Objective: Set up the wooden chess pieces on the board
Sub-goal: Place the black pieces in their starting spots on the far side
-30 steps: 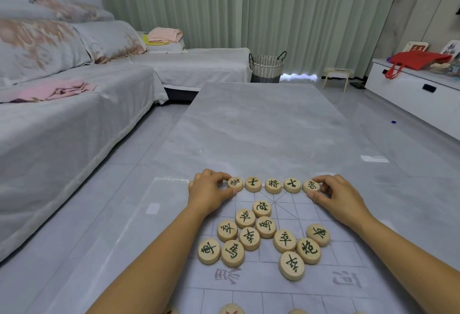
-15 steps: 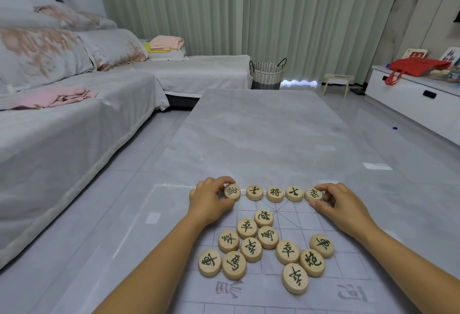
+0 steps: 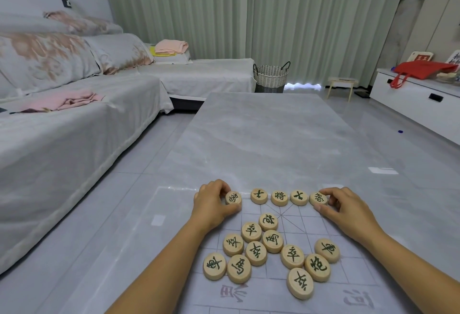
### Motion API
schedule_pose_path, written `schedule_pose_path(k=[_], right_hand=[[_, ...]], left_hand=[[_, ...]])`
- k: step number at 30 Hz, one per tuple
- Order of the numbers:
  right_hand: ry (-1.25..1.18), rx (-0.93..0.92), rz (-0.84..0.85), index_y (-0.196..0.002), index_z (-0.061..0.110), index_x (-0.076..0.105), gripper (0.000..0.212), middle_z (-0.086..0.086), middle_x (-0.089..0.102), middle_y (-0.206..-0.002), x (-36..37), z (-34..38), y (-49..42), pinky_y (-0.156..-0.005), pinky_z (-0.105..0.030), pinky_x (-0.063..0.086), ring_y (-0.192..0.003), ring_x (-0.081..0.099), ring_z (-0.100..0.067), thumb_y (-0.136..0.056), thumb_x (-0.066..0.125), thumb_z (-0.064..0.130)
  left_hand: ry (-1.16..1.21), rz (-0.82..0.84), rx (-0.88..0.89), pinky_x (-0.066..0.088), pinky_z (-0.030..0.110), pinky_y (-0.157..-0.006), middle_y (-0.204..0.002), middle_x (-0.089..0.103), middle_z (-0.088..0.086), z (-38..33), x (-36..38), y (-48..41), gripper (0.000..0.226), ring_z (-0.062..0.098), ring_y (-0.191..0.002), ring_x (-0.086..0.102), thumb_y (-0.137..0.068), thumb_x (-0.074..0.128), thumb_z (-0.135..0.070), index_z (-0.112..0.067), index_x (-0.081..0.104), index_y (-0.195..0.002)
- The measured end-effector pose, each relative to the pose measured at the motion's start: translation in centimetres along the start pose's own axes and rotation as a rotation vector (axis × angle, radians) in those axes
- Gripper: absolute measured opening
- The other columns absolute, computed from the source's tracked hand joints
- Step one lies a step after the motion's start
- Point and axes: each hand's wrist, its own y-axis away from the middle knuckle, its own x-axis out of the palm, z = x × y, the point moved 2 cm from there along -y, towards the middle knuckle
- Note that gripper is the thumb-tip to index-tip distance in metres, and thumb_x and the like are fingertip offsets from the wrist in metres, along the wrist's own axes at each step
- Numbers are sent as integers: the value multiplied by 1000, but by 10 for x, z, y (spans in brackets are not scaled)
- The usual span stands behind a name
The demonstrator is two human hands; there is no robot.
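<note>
A translucent chess board sheet (image 3: 348, 244) lies on the grey marble table (image 3: 273, 139). Along its far edge runs a row of round wooden pieces with dark characters. My left hand (image 3: 211, 205) pinches the leftmost piece of the row (image 3: 233, 198). My right hand (image 3: 344, 208) pinches the rightmost piece of the row (image 3: 318, 198). Between them stand three pieces, the middle one (image 3: 279, 198) centred. Several loose pieces lie in a cluster (image 3: 272, 241) nearer to me on the board.
A grey-covered sofa (image 3: 62, 127) runs along the left, with pink cloths (image 3: 67, 100) on it. Beyond the table stand a woven basket (image 3: 271, 77) and a small stool (image 3: 341, 84). A white cabinet (image 3: 418, 104) with a red bag (image 3: 420, 69) is at the right.
Both hands stay on the end pieces of the far row; the left one has slid its piece a little leftward, away from its neighbour. The camera has tilted up slightly.
</note>
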Motion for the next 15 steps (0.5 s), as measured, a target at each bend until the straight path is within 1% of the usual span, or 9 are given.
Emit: schedule_pose_path(k=[2,4,6,7,9,10,12,15], right_hand=[[0,1,2,-112,23,60,35,7,52,-86,0,0,0,-78,-34,44,-85,52,-16,-81,65,40],[4,4,4,-112,24,59,36,6,52,-87,0,0,0,-79,-34,44,-85,52,-16,-81,65,40],[1,12,8,-112,24,59,36,7,52,-87,0,0,0,-80,-34,45,-85,52,-15,-81,65,40],[0,12,8,-112,24,59,36,7,52,-87,0,0,0,-80,-35,45,-86,52,-15,-81,65,41],[-1,10,6,-112,24,59,36,7,52,-87,0,0,0,-80,-35,45,-86,52,-16,-80,65,41],[-1,10,7,-112,24,59,36,7,52,-87,0,0,0,-80,-34,44,-86,52,-15,-81,65,41],[-1,11,9,-111,25,59,35,8,51,-86,-1,0,0,-80,-33,43,-86,51,-15,-81,64,42],[1,9,9,-112,25,58,36,8,51,-87,-1,1,0,-80,-33,43,-87,51,-15,-81,63,42]], left_hand=[[-89,-32,-20,35,29,-82,-94,48,-7,-2,3,-2,40,15,-95,40,-68,75,-44,-24,49,-91],[-128,-47,-25,33,28,-84,-96,46,-8,-5,4,-4,49,15,-98,42,-65,75,-50,-23,52,-99],[-85,17,-28,34,30,-93,-99,47,-8,-2,3,-6,54,15,-105,42,-67,74,-48,-26,54,-112],[-33,70,-31,35,30,-97,-100,48,-8,2,1,-7,52,15,-108,43,-70,74,-43,-28,55,-116],[100,150,-33,38,36,-103,-103,51,-5,10,-1,-10,45,18,-112,46,-74,74,-35,-28,59,-116],[130,155,-32,39,38,-103,-103,52,-4,12,-1,-11,43,20,-113,48,-75,74,-33,-27,61,-115],[80,99,-38,40,37,-100,-99,52,-5,10,2,-12,40,20,-110,49,-77,71,-35,-27,61,-114],[-40,-5,-28,35,31,-93,-94,50,-7,1,5,-11,39,18,-106,47,-79,67,-42,-30,60,-115]])
